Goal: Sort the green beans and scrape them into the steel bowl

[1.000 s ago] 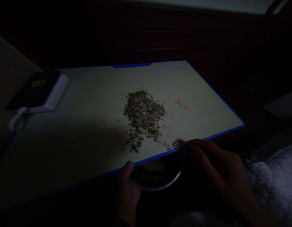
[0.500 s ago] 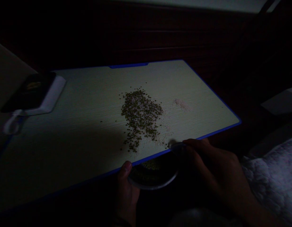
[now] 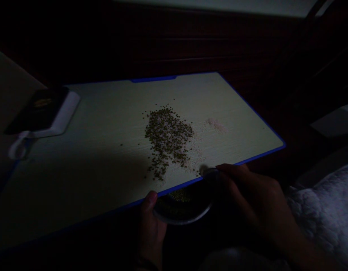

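Note:
A loose pile of small green beans mixed with pale rice-like grains lies on a light board with a blue rim. A smaller heap of pale grains sits to its right. My left hand is closed on the side of a round metal bowl, held under the board's near edge with green beans inside; its thumb is by the blue rim. My right hand is closed in a pinch on a thin rounded piece at that edge. Darkness hides what kind of thing the piece is.
A white box-like device with a dark top and a looped strap stands at the board's left end. Dark wood panelling runs behind. Pale quilted fabric lies at lower right. The scene is very dim.
The view has shifted very slightly. Both hands, the bowl and the grains stay practically in place.

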Available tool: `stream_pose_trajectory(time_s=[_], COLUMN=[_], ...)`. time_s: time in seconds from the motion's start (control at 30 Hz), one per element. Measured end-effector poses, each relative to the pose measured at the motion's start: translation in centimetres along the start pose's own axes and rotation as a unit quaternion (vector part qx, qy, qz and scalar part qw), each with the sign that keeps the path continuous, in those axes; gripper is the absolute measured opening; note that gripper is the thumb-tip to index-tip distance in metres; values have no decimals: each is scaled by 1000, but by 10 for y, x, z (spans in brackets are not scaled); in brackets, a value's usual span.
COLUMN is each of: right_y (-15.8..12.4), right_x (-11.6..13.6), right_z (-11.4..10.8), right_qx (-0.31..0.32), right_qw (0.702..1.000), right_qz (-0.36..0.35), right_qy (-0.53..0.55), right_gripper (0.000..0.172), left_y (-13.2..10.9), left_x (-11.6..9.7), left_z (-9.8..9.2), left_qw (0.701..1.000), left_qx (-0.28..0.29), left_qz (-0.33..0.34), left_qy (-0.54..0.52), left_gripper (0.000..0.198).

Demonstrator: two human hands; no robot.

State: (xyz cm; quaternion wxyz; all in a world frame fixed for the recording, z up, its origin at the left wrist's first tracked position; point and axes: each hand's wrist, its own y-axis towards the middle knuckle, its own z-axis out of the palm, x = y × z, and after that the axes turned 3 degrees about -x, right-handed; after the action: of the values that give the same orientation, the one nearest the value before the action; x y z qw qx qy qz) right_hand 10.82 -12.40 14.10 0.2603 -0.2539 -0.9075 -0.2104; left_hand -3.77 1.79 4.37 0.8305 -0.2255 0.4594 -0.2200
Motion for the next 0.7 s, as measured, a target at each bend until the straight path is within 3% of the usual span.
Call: stream_pose_trajectory(time_s=[0.27,0.43,0.57,0.7], right_y=[10,14,14,14], right_x=[-13,-11,-14,-15], right_z=[-6,0,3,1], right_qx=[-27,-8,1,4], right_qw=[999,1000,1000,1000], right_qz=[12,-30,-17,-23], right_qy=[-21,-4,-16,-7], right_gripper=[23,24,25,25], left_y=[1,2,0,2], left_x=[1,1,2,4], left_z=[1,0,2,-1], left_qw=[1000,1000,999,1000], left_qx=[-16,-1,-37,-23], left_qz=[0,-1,8,19], left_qy=[-5,-3,2,6], left_gripper=[51,51,50,47])
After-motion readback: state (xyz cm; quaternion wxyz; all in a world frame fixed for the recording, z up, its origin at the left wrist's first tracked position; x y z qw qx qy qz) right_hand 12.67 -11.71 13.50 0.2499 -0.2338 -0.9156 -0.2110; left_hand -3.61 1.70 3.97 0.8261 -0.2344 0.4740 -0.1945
